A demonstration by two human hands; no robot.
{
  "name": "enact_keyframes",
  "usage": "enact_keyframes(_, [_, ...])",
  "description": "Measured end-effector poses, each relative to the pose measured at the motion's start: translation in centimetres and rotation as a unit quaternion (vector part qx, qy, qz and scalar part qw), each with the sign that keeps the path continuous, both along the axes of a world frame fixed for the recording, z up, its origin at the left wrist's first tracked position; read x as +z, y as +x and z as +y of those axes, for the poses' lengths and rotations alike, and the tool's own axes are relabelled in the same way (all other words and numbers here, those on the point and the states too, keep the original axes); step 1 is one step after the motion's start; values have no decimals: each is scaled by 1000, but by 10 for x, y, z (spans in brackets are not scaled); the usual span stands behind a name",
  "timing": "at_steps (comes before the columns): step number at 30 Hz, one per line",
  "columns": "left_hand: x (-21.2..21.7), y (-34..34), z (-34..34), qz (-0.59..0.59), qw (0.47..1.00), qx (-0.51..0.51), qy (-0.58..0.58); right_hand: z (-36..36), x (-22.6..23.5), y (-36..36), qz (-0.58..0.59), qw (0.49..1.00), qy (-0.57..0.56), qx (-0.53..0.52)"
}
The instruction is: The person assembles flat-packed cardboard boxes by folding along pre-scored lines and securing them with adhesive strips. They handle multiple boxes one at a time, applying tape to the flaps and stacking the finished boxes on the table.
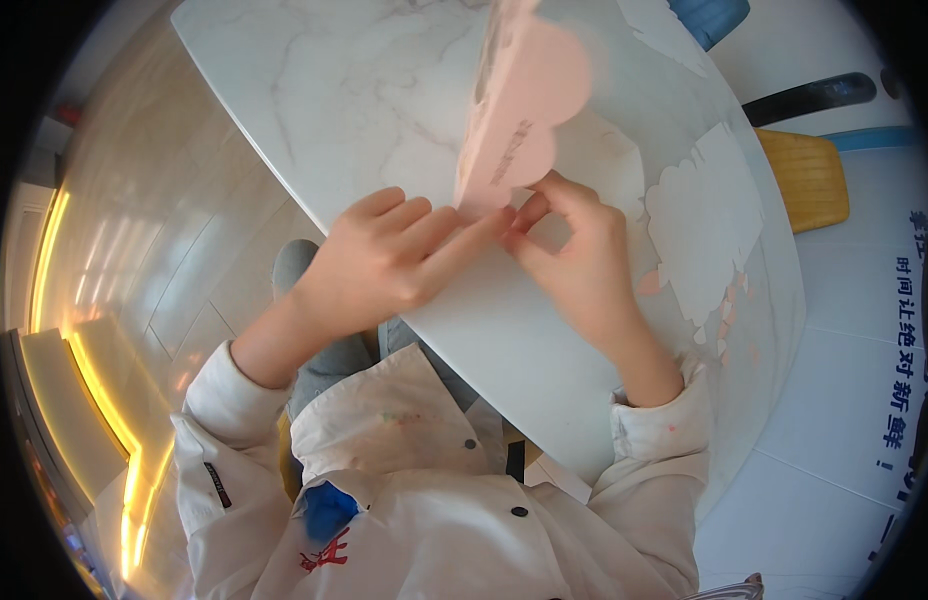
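Observation:
A pink sheet of card or paper (532, 115) with a scalloped edge and dark print stands tilted above the table in front of me. My left hand (384, 250) is closed at its lower end, with the index finger stretched along toward my right hand. My right hand (584, 245) pinches at the sheet's lower right corner with thumb and fingertips, nearly touching the left index fingertip. The sheet's left side looks thick or layered, but blur keeps me from telling how. What lies under my left fingers is hidden.
A marble-patterned white table (324, 90) spreads before me. On its right lie a torn-edged white sheet (704, 225) and small pink scraps (727, 310). Beyond the edge are a yellow chair seat (809, 180), a black bar (814, 98) and a blue seat (711, 18).

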State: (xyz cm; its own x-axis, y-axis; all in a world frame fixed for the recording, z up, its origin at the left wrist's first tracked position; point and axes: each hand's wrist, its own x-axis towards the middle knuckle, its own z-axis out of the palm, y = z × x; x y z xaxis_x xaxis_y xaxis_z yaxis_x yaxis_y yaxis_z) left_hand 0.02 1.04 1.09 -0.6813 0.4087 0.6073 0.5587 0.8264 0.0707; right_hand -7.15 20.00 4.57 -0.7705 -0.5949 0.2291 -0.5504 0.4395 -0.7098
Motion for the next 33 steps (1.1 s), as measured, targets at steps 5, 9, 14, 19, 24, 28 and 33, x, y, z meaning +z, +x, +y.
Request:
enact_keyframes(5, [-4, 10, -7, -89, 996, -9, 3, 11, 30, 5, 14, 996, 22, 80])
enact_keyframes(9, [-3, 18, -40, -62, 996, -13, 55, 44, 50, -35, 125, 992, 16, -18])
enact_keyframes(14, [20, 13, -68, -95, 982, 121, 112, 48, 21, -65, 126, 988, 74, 52])
enact_keyframes(19, [40, 38, -24, -12, 976, 141, 167, 26, -1, -53, 161, 979, 80, 98])
enact_keyframes(24, [53, 60, 31, -202, 977, 58, 35, 29, -21, -54, 251, 955, 133, 91])
enact_keyframes(28, [33, 62, 29, -196, 975, 29, -101, 31, -23, -55, 327, 928, 153, 95])
enact_keyframes(33, [41, 58, 2, -147, 970, 154, -118, 30, -9, -45, 429, 892, 138, 37])
